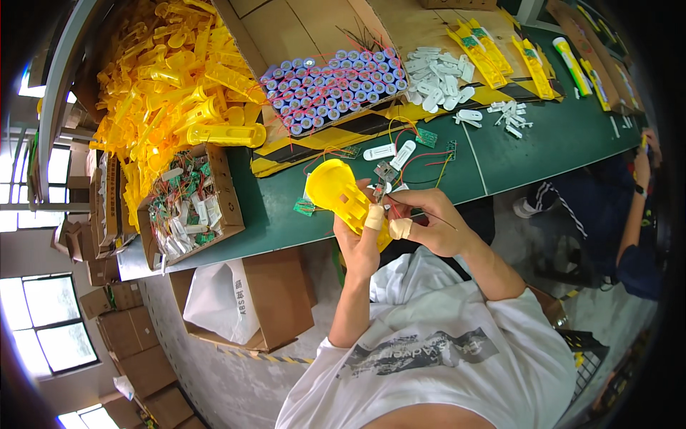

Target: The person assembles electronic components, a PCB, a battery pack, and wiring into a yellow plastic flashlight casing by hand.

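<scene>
L hand [359, 250] grips yellow shell [327, 187] over bench [268, 214] edge, flared end up-left; lower end mostly hidden by hands. R hand [441, 223] closed, pinching sth. sm. w/ wires beside shell; fingertips cover it, can't tell what exactly. Cell box [279, 32] cut off at top; co-worker's arm [632, 222] partly lost in dark rim.

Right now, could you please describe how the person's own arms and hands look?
Both forearms are bare below white short sleeves. The left hand and the right hand are ungloved; each wears a pale beige finger wrap.
</scene>
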Demonstrator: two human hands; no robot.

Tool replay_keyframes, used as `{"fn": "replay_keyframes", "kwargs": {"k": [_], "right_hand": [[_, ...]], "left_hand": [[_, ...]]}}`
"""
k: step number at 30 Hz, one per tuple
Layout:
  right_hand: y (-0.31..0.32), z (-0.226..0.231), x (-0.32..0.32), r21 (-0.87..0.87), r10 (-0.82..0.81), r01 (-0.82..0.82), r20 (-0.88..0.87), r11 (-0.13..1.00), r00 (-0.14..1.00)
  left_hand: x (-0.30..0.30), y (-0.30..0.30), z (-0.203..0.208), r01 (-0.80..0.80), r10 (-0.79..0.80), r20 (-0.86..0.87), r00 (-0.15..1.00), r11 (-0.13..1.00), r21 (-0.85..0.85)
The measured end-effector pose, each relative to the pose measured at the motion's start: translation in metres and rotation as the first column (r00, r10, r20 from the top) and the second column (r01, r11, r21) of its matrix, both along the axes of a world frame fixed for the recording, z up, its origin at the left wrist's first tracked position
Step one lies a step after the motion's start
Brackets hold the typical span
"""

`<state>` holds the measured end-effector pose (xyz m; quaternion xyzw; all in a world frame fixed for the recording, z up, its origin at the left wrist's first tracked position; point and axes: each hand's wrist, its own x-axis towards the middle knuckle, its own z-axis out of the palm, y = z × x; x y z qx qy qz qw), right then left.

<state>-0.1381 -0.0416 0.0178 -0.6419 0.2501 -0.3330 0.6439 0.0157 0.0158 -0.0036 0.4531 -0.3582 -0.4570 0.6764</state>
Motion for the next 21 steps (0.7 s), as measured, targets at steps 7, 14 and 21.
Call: {"fn": "replay_keyframes", "kwargs": {"k": [7,14,21], "right_hand": [[0.021,-0.026,0.029,0.282,-0.241,0.118,0.457,0.952,0.856],[0.025,-0.023,0.043,0.521,-0.328,0.001,0.534,0.853,0.779],[0.009,-0.022,0.031,0.495,-0.239,-0.036,0.481,0.868,0.844]], "left_hand": [[-0.010,-0.004,-0.003,-0.094,0.094,-0.002,0.996,0.995,-0.019],[-0.003,-0.009,-0.008,-0.161,0.146,-0.170,0.975,0.984,-0.081],[0.004,-0.011,0.000,0.077,-0.105,-0.122,0.987,0.974,-0.215]]}}
